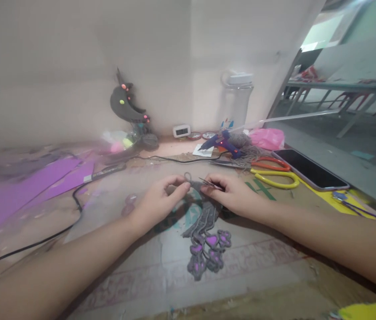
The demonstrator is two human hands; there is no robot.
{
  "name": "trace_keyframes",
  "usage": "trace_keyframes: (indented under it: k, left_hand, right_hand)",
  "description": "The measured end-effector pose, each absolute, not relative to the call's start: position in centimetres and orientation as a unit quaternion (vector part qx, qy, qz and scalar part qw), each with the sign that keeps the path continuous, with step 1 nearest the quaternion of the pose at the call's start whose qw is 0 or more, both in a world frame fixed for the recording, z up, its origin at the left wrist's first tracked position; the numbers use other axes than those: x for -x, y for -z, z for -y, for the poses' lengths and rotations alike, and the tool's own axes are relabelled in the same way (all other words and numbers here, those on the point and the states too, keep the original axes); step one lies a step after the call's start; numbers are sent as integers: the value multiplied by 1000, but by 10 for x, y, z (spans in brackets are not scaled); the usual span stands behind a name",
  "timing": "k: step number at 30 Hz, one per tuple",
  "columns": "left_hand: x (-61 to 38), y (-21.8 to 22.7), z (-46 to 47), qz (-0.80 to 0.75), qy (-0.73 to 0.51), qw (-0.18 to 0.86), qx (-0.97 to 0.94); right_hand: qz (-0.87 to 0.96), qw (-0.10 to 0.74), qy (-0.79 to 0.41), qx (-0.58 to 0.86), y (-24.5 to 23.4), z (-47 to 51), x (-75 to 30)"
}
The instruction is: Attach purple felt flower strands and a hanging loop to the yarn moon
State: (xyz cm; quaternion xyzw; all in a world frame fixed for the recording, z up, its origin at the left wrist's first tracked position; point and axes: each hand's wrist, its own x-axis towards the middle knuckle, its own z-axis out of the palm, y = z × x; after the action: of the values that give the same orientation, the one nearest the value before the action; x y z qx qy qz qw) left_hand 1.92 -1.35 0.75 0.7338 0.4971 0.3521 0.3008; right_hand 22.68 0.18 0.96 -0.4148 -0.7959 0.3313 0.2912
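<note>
A grey craft ornament (pixel 204 231) with a string loop at its top and purple hearts hanging at its lower end lies on the table between my hands. My left hand (pixel 159 202) pinches the ornament's top near the loop, fingers closed. My right hand (pixel 232 193) is closed on a small pair of scissors (pixel 209 183), whose thin blades point left toward the loop. Both forearms rest on the table.
Behind my hands lie a blue glue gun (pixel 219 143), orange scissors (pixel 269 163), yellow scissors (pixel 276 178) and a black phone (pixel 310 169). Purple foam sheets (pixel 24 186) and a black cable (pixel 77 200) are at the left. A water bottle (pixel 237 100) and a grey moon ornament (pixel 126 104) stand by the wall.
</note>
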Motion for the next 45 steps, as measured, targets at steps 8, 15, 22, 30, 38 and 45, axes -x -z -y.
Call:
trace_keyframes:
  k: [8,15,22,30,38,45]
  left_hand:
    - [-22,-10,14,-476,-364,307,-739]
    - [-22,-5,10,-450,-384,367,-718]
    - [-19,1,6,-465,-390,372,-703]
    - [-21,-3,7,-467,-384,365,-708]
    - [-19,1,5,-442,-395,367,-717]
    - [-17,-8,17,-401,-460,72,-789]
  right_hand:
    - [788,294,-327,432,-8,-2,-227]
    - [760,317,-364,436,-7,-6,-227]
    - [764,313,-360,434,-7,-4,-227]
    - [782,309,-325,434,-8,-3,-227]
    - [800,302,-289,429,-10,0,-226]
    - [820,299,-229,430,-5,-2,-227]
